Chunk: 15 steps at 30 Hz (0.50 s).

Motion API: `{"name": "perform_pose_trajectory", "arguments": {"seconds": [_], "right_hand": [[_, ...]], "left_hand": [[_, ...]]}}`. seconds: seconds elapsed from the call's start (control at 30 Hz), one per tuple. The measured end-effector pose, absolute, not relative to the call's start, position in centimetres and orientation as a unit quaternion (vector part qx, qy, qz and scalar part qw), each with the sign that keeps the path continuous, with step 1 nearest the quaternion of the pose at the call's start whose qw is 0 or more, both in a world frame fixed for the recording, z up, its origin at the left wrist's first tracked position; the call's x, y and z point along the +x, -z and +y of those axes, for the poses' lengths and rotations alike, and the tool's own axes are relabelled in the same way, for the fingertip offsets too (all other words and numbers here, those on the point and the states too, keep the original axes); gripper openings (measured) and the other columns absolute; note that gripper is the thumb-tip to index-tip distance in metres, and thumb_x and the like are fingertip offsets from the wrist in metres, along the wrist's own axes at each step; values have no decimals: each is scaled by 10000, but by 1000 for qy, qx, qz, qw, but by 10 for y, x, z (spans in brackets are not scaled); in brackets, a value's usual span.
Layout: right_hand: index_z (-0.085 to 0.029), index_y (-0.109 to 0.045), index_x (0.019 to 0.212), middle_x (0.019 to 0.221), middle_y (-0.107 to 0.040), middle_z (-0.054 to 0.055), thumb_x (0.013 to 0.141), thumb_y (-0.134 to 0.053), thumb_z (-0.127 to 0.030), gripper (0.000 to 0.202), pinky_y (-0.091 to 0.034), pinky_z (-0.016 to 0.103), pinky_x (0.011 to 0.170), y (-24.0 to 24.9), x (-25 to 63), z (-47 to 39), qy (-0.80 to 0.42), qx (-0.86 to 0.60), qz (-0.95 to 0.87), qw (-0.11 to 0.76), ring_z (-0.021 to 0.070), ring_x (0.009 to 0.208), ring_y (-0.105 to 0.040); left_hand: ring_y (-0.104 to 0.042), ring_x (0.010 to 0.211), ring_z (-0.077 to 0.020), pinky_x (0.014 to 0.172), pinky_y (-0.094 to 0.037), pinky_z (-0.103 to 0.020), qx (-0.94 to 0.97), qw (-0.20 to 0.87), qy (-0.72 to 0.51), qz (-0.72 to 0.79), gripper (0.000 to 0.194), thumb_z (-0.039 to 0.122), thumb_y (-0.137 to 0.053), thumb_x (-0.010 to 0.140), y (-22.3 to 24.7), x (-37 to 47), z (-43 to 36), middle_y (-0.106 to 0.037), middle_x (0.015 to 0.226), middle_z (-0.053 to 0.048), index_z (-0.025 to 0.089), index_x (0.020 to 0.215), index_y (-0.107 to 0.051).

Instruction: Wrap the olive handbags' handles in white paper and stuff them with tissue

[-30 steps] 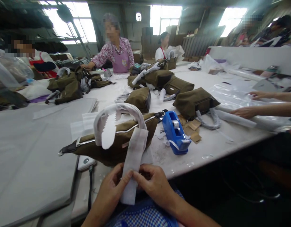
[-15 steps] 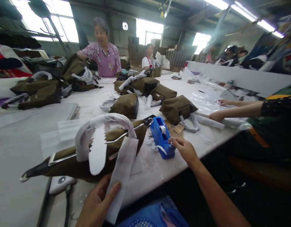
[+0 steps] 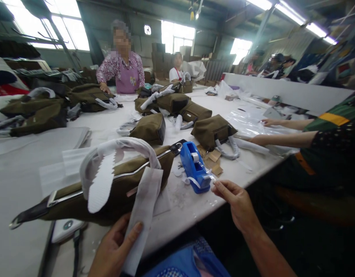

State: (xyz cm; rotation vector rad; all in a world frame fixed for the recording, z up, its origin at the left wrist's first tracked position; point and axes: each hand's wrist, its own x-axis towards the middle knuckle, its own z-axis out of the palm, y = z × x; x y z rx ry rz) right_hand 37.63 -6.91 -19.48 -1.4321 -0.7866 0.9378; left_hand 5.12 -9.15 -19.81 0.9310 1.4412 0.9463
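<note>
The left hand (image 3: 115, 240) pinched a white strip (image 3: 144, 200); just beyond its fingers lay the olive bag (image 3: 119, 197), its handle (image 3: 122, 143) largely wrapped. The right hand (image 3: 236, 202), fingertips closed, seemingly gripped clear tape (image 3: 212, 178) beside the blue dispenser (image 3: 198, 169). The strip's held end looked not yet fastened.

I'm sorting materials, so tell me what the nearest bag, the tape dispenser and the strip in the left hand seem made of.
Nearest bag: probably matte woven fabric, from its dull olive surface.
Tape dispenser: likely smooth plastic, from its blue color and molded shape.
Strip: perhaps foam sheet or nonwoven cloth, being thin and dull white; I can't tell which.
</note>
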Motion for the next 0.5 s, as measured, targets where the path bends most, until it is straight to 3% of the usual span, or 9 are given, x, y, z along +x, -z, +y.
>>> {"name": "perform_pose_trajectory", "arguments": {"seconds": [0.13, 0.27, 0.5], "right_hand": [[-150, -759, 854, 734, -712, 51, 708, -837, -595, 475, -583, 337, 675, 234, 374, -70, -398, -639, -336, 565, 182, 624, -655], [-133, -749, 887, 650, -709, 62, 740, -796, -624, 514, -564, 355, 686, 253, 379, -65, -352, -668, -368, 542, 222, 630, -676], [-205, -747, 893, 703, -707, 24, 895, -722, -442, 238, -540, 297, 669, 223, 351, -95, -320, -606, -506, 525, 187, 649, -683]], "left_hand": [[-746, 875, -277, 817, -601, -306, 387, 558, -400, 616, 574, 630, -798, 721, 198, 54, -91, -804, 976, -68, 212, 1106, -718], [-738, 887, -267, 833, -589, -291, 378, 563, -400, 617, 587, 619, -816, 709, 196, 56, -93, -804, 956, -62, 211, 1118, -715], [-729, 988, -275, 809, -576, -270, 400, 563, -404, 599, 542, 586, -797, 759, 198, 54, -95, -795, 1021, -82, 184, 1113, -712]]}}
